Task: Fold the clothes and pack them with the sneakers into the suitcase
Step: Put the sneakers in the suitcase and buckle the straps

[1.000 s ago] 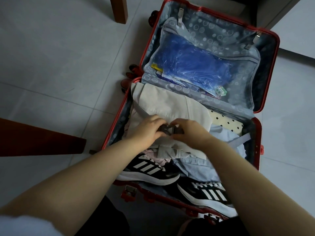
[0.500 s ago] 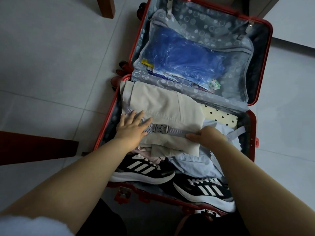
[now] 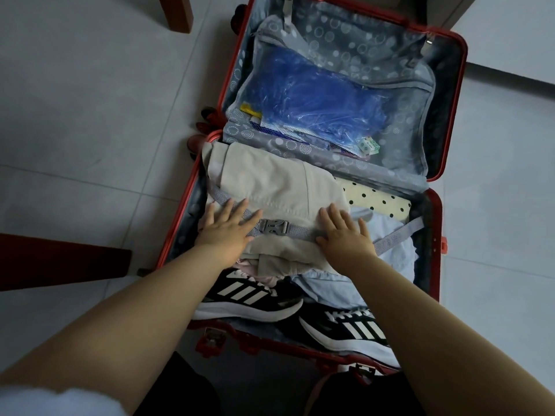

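A red suitcase (image 3: 435, 235) lies open on the floor. Its near half holds folded beige clothes (image 3: 270, 184), a polka-dot piece (image 3: 378, 199) and a light blue garment (image 3: 393, 235). Two black sneakers with white stripes, one on the left (image 3: 246, 298) and one on the right (image 3: 351, 331), sit along the near edge. A grey strap with its buckle (image 3: 273, 227) joined runs across the clothes. My left hand (image 3: 226, 226) lies flat on the strap left of the buckle. My right hand (image 3: 345, 232) lies flat on the strap and beige clothes to the right.
The suitcase lid (image 3: 450, 85) lies open at the far side with a mesh pocket holding a blue plastic bag (image 3: 315, 97). A wooden furniture leg (image 3: 178, 13) stands at the far left, and a dark wooden piece (image 3: 60, 259) lies at the left on the tiled floor.
Both hands let go of the buckle after joining it and spread apart. They now lie flat on the strap and clothes, the right hand opening from curled to flat.
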`<state>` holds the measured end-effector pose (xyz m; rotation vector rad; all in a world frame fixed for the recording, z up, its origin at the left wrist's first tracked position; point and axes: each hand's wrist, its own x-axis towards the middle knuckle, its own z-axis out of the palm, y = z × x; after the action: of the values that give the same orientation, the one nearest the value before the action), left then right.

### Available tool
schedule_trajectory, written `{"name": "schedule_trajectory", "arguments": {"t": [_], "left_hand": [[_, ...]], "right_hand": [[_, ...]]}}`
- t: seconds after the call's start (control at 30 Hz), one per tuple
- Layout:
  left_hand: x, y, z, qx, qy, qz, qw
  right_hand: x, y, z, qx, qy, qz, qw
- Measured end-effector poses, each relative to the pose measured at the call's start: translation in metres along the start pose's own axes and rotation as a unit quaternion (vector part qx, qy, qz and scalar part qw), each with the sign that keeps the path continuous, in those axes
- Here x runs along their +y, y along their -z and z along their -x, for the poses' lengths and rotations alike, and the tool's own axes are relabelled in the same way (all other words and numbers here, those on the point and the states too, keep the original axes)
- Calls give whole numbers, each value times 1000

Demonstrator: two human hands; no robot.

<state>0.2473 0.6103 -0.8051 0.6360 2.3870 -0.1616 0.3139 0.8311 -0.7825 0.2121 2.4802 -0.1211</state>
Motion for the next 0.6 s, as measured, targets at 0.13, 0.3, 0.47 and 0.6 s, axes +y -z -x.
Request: {"name": "schedule_trajectory", "arguments": {"t": [0.13,0.3,0.47,0.6], "left_hand": [[6,6,-3,-33,14,-7,999],[17,20,31,14,29,75,997],[40,71,125,30,30,152,987],[63,146,193,8,25,171,985]], "right_hand": [[1,1,-3,-15,-5,10,1000],[-10,20,16,22,-26,-66,997],[-30,69,94,8,-41,-131,991],[-17,134,175,-27,-55,-126,990]]}}
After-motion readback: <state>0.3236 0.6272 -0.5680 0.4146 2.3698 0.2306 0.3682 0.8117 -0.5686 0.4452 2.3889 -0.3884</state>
